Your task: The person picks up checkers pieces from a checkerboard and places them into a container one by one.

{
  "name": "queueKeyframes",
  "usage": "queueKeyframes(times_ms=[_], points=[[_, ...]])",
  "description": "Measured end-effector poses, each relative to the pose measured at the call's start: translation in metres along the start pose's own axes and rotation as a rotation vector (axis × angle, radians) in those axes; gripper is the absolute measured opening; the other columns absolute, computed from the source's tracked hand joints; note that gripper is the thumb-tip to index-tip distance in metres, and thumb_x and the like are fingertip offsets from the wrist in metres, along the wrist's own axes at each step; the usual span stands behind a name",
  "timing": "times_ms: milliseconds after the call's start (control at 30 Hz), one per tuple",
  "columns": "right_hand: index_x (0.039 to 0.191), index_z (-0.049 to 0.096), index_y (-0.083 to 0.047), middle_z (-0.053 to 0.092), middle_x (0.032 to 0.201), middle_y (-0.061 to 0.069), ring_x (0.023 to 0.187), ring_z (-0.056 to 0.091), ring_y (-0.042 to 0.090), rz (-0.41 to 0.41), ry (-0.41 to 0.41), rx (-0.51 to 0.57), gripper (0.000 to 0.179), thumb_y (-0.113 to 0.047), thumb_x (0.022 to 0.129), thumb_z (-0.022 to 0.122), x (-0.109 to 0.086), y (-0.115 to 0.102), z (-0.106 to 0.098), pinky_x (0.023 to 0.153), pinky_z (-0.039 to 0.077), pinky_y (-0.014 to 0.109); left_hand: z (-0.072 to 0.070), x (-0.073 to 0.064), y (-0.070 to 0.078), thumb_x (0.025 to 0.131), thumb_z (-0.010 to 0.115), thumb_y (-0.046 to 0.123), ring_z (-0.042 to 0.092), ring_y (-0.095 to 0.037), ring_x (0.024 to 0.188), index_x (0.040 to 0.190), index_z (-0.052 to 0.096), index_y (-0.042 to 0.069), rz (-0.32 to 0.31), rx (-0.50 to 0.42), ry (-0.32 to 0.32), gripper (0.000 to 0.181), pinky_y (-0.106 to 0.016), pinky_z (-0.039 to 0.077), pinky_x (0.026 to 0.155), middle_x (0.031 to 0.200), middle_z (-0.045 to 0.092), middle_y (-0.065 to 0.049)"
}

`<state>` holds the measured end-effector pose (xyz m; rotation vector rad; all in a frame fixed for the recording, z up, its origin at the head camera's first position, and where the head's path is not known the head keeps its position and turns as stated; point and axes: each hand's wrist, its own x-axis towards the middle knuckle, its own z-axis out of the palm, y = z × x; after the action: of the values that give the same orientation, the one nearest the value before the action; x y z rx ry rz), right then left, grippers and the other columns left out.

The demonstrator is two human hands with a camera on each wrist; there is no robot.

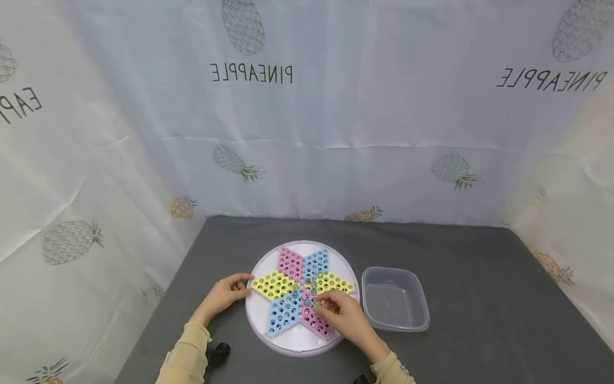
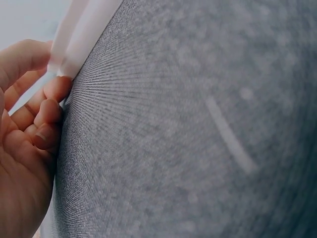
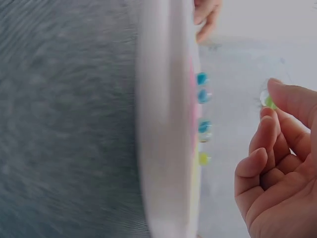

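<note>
A round white Chinese checkers board (image 1: 256, 320) lies on the table, its star coloured pink, blue and yellow with many holes. Several glass marbles sit around the star's middle, among them a blue marble (image 1: 295, 294) and a yellow-green marble (image 3: 203, 158). My left hand (image 1: 225, 296) grips the board's left rim, fingertips and thumb close about the edge in the left wrist view. Over the pink lower point, my right hand (image 1: 347, 319) pinches a clear marble with green in it (image 3: 269, 101) between thumb and index finger, raised off the board in the right wrist view.
A clear plastic container (image 1: 394, 326) stands close to the board's right side on the dark grey table (image 1: 479, 298). Pineapple-print curtains (image 1: 336, 106) enclose the back and both sides. A black wrist device (image 1: 219, 354) shows by the left sleeve.
</note>
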<state>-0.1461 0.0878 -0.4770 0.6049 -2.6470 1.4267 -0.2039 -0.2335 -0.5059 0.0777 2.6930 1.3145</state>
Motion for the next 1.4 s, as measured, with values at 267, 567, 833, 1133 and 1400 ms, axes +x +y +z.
queueKeyframes(times_ms=[267, 567, 833, 1133, 1400], points=[[0.089, 0.064, -0.014, 0.051, 0.069, -0.005, 0.057, 0.041, -0.001, -0.002, 0.109, 0.051, 0.016, -0.017, 0.074, 0.068, -0.003, -0.02, -0.023, 0.052, 0.038, 0.016, 0.004, 0.0, 0.0, 0.073, 0.069, 0.029, 0.043, -0.009, 0.059, 0.103, 0.061, 0.022, -0.017, -0.011, 0.019, 0.032, -0.022, 0.034, 0.055, 0.072, 0.052, 0.0], [0.09, 0.064, -0.014, 0.051, 0.07, -0.007, 0.056, 0.041, -0.001, -0.063, 0.224, 0.059, 0.018, -0.018, 0.074, 0.068, -0.005, -0.018, -0.05, 0.049, 0.038, 0.017, 0.002, -0.001, 0.002, 0.073, 0.068, 0.029, 0.043, -0.009, 0.06, 0.104, 0.061, 0.021, -0.001, -0.038, 0.008, 0.033, -0.023, 0.035, 0.056, 0.072, 0.051, -0.001], [0.095, 0.064, -0.013, 0.054, 0.074, -0.004, 0.061, 0.048, 0.003, 0.01, 0.293, 0.037, 0.02, -0.018, 0.076, 0.067, -0.011, -0.001, -0.069, 0.054, 0.041, 0.018, 0.002, -0.002, 0.003, 0.074, 0.068, 0.028, 0.044, -0.01, 0.06, 0.102, 0.061, 0.026, -0.011, -0.022, 0.014, 0.029, -0.023, 0.035, 0.057, 0.071, 0.051, 0.0], [0.096, 0.063, -0.015, 0.056, 0.075, -0.007, 0.06, 0.048, 0.002, 0.117, 0.355, -0.042, 0.024, -0.027, 0.076, 0.066, -0.02, 0.03, -0.083, 0.052, 0.039, 0.02, 0.003, -0.003, 0.001, 0.073, 0.068, 0.029, 0.044, -0.011, 0.061, 0.101, 0.061, 0.026, -0.024, -0.015, 0.017, 0.029, -0.023, 0.035, 0.057, 0.071, 0.05, 0.0], [0.096, 0.064, -0.014, 0.057, 0.077, -0.003, 0.059, 0.047, 0.0, 0.197, 0.315, -0.075, 0.026, -0.031, 0.076, 0.065, -0.021, 0.042, -0.096, 0.053, 0.04, 0.019, 0.004, -0.002, 0.0, 0.074, 0.068, 0.029, 0.044, -0.011, 0.061, 0.101, 0.061, 0.027, -0.021, -0.01, 0.019, 0.028, -0.023, 0.035, 0.057, 0.071, 0.05, 0.0]])
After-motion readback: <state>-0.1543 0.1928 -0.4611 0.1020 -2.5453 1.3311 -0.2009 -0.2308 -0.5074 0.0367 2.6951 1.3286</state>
